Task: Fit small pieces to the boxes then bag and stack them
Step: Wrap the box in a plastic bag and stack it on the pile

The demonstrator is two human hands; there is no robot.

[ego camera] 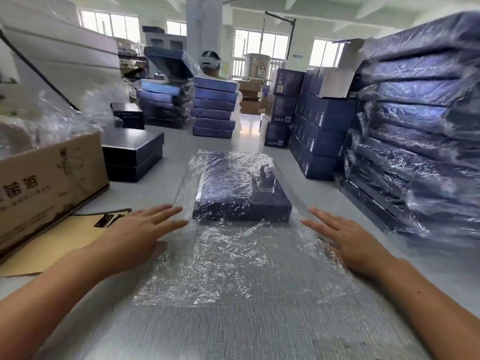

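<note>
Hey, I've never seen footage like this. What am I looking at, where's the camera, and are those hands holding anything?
There is no machine here, only a person working with bare hands. The single picture comes from a camera worn on that person's head, looking forward and down. The left hand and right hand lie flat, fingers straight, at either side of a clear plastic bag. Neither hand grips anything. Inside the bag's far end sits a dark blue box. All of this rests on a grey table. On the right stands a stack of bagged boxes. On the left are a cardboard carton and two black boxes.
</note>
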